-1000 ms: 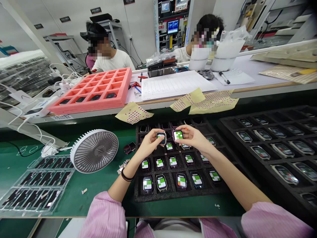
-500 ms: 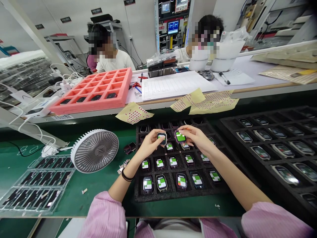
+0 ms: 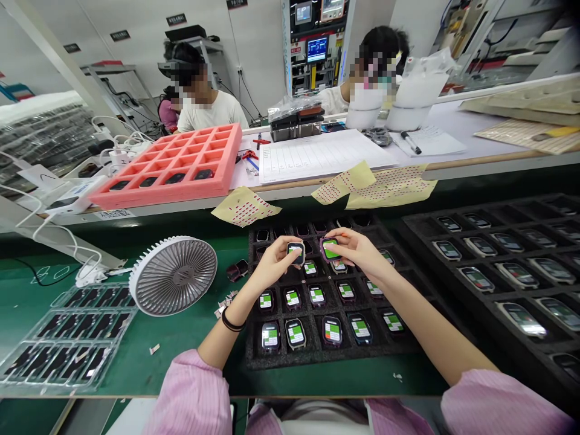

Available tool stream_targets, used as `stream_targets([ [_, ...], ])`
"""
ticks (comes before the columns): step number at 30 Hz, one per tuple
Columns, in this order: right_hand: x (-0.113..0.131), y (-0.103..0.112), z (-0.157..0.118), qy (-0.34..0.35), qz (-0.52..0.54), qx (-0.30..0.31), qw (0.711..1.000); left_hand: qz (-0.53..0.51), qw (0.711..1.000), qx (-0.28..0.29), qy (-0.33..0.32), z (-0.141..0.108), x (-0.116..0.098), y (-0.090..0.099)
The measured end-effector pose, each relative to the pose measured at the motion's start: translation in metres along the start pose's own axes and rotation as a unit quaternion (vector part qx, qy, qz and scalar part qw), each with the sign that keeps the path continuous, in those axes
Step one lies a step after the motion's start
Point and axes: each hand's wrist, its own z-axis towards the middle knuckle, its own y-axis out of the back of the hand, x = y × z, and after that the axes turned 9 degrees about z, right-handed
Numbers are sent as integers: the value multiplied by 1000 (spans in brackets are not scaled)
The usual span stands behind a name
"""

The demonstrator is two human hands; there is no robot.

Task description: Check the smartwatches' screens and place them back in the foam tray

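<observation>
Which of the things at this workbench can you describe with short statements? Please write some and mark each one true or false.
1. The left hand holds a square smartwatch with a green-and-white screen. True.
2. The right hand holds nothing. False: it holds a second square smartwatch with a purple edge.
3. The round grey fan stands to the right of the black foam tray. False: it stands to the left of the tray.
4. A thin black band goes around the left wrist. True.

This is an electronics factory line, with a green bench mat, a black foam tray of smartwatches and a test equipment rack.
</observation>
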Motion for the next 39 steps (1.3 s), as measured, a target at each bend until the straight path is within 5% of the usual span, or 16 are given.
stream_targets([
  [18, -1, 8, 2, 9, 10, 94, 995, 0, 1000, -8, -5, 0, -1, 3],
  [28, -2, 5, 1, 13, 12, 37, 999, 4, 1000, -1, -6, 0, 1, 4],
  [34, 2, 0, -2, 10, 0, 28, 1000, 79, 993, 17, -90, -9, -7, 0],
  [39, 0, -12, -8, 11, -12, 45, 999, 215, 949, -53, -223, -17, -15, -12],
])
